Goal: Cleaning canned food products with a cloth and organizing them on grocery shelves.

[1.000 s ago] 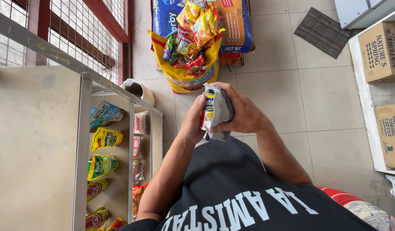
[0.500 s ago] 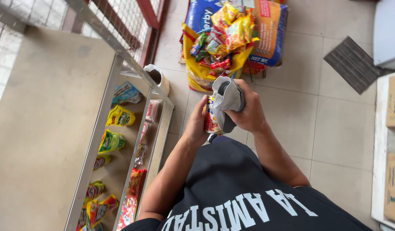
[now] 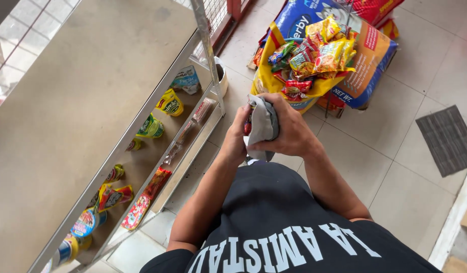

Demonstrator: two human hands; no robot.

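My right hand [image 3: 289,132] grips a grey cloth [image 3: 262,124] wrapped against a small red and white snack packet [image 3: 248,123]. My left hand [image 3: 237,137] holds that packet from the left side. Both hands meet in front of my chest, above the tiled floor. Just beyond them stands a yellow bag [image 3: 272,83] heaped with several colourful snack packets [image 3: 316,50]. Most of the held packet is hidden by the cloth and my fingers.
A metal shelf unit [image 3: 92,111] with a flat beige top stands at my left, its lower shelves holding cups and packets [image 3: 152,126]. A large blue and orange sack [image 3: 367,65] lies behind the yellow bag. A grey mat [image 3: 448,139] lies on the floor at right.
The view has swung so the shelf fills more of the left. My hands keep hold of the cloth and packet, with the cloth shifted a little over the packet.
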